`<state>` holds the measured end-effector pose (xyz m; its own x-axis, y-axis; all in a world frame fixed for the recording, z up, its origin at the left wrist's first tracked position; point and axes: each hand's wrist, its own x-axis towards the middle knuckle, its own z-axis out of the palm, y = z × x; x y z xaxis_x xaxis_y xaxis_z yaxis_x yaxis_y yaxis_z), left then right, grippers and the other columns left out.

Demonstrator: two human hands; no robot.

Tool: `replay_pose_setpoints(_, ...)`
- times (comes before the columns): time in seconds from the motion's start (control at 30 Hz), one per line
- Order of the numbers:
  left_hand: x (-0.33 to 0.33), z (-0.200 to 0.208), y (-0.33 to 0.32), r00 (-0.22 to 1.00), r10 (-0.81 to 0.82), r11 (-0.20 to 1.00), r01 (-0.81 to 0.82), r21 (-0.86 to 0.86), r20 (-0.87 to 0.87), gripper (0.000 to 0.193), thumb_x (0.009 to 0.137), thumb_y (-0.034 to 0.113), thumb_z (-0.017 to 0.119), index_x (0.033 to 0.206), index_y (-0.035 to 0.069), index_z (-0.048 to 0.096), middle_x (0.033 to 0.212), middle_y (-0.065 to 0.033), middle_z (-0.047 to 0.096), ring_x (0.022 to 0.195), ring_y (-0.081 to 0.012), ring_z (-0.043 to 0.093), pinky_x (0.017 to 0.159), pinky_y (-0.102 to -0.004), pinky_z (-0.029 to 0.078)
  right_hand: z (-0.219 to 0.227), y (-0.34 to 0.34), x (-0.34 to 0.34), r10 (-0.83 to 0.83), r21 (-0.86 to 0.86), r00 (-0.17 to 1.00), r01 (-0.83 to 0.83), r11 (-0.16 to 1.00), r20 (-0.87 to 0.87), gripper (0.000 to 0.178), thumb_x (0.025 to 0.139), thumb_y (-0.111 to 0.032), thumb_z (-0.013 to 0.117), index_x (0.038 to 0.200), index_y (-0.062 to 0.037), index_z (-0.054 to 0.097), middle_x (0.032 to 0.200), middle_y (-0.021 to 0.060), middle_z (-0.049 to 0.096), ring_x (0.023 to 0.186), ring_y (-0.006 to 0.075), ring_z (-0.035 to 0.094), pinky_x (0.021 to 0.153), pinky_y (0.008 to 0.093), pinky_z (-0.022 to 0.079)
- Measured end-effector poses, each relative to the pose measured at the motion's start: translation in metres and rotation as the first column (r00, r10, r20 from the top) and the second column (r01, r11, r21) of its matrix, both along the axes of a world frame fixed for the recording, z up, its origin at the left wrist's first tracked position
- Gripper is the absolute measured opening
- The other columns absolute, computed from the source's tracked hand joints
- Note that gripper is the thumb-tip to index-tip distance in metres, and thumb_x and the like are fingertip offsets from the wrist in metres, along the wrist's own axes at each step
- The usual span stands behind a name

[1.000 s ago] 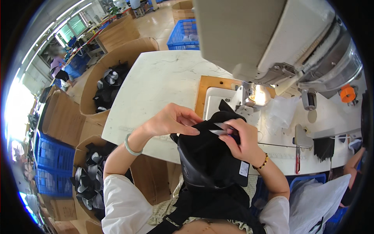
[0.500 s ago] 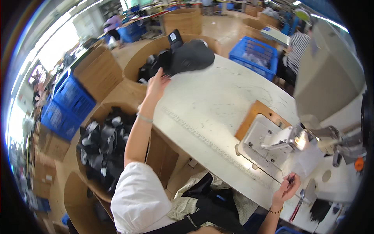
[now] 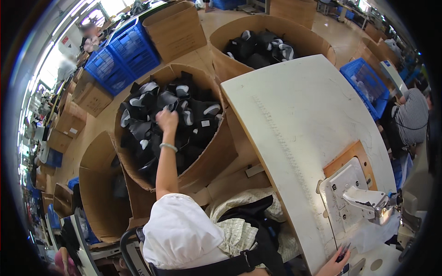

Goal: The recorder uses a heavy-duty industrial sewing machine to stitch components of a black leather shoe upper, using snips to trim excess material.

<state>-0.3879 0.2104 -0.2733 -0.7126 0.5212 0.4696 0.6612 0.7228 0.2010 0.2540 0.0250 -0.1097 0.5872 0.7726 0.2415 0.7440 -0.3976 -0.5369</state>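
Observation:
My left hand reaches into a round cardboard bin filled with black and grey sewn pieces, some with pale padded parts. Its fingers are curled together at a black fabric piece on top of the heap; motion blurs them a little. Low on the right, my right hand rests at the near edge of the white sewing table. A small dark object sits between its closed fingers, too small to name. Beyond it stands the sewing machine's metal arm, its lamp lit.
Another cardboard bin with similar pieces stands past the table's far end. A third bin is at the left. Blue crates and cartons line the left; another blue crate and a seated person are on the right.
My left hand has left the large black piece at the far bin and come back to the nearer bin. The view has turned left. My right hand stays by the machine.

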Motion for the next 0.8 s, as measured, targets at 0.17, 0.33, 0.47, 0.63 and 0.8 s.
replay_pose_setpoints(0.17, -0.050, -0.039, -0.118, 0.792, 0.441, 0.896, -0.360, -0.260, 0.421, 0.068, 0.075, 0.061, 0.056, 0.101, -0.001, 0.063, 0.105, -0.0205, 0.061, 0.105, -0.0347, 0.056, 0.087, -0.0447, 0.044, -0.010, -0.020, 0.016, -0.017, -0.009, 0.972, 0.020, 1.000, 0.233, 0.034, 0.083, -0.022, 0.065, 0.106, 0.0027, 0.062, 0.101, 0.0189, 0.063, 0.090, 0.0286, 0.061, 0.081, 0.0344, 0.048)
replay_pose_setpoints(0.33, -0.020, -0.050, -0.097, 0.817, 0.296, 0.948, -0.189, -0.255, 0.495, 0.065, 0.069, 0.055, 0.065, 0.099, -0.002, 0.061, 0.105, -0.0258, 0.060, 0.101, -0.0395, 0.056, 0.086, -0.0449, 0.044, -0.016, -0.025, 0.023, -0.047, -0.012, 0.929, 0.056, 0.998, 0.367, 0.038, 0.080, -0.031, 0.067, 0.103, -0.0013, 0.064, 0.100, 0.0199, 0.062, 0.088, 0.0321, 0.058, 0.080, 0.0394, 0.044)
replay_pose_setpoints(0.47, -0.006, -0.027, -0.077, 0.971, 0.041, 0.993, -0.014, -0.115, 0.236, 0.043, 0.074, 0.038, 0.069, 0.088, 0.001, 0.055, 0.089, -0.0232, 0.062, 0.087, -0.0404, 0.060, 0.074, -0.0461, 0.048, -0.020, -0.028, 0.024, -0.110, 0.001, 0.840, 0.129, 0.992, 0.532, 0.038, 0.080, -0.034, 0.066, 0.099, -0.0025, 0.065, 0.099, 0.0199, 0.062, 0.083, 0.0328, 0.056, 0.077, 0.0415, 0.043)
replay_pose_setpoints(0.63, 0.016, 0.103, -0.054, 0.964, -0.261, 0.955, 0.265, 0.129, -0.049, 0.039, 0.079, 0.035, 0.066, 0.082, -0.001, 0.052, 0.079, -0.0211, 0.062, 0.077, -0.0415, 0.058, 0.066, -0.0448, 0.047, -0.020, -0.028, 0.027, 0.019, -0.022, 0.907, -0.011, 1.000, 0.422, 0.035, 0.083, -0.032, 0.064, 0.102, -0.0025, 0.064, 0.099, 0.0188, 0.063, 0.082, 0.0338, 0.057, 0.078, 0.0410, 0.044)
replay_pose_setpoints(0.8, 0.124, 0.235, -0.016, 0.792, -0.610, 0.659, 0.516, 0.547, -0.011, 0.026, 0.077, 0.020, 0.071, 0.076, -0.002, 0.057, 0.061, -0.0070, 0.056, 0.052, -0.0117, 0.050, 0.051, -0.0237, 0.041, -0.042, -0.011, 0.019, 0.205, 0.100, 0.895, -0.264, 0.959, 0.396, 0.013, 0.083, -0.003, 0.058, 0.096, 0.0010, 0.059, 0.092, 0.0138, 0.055, 0.088, 0.0307, 0.051, 0.079, 0.0379, 0.040)
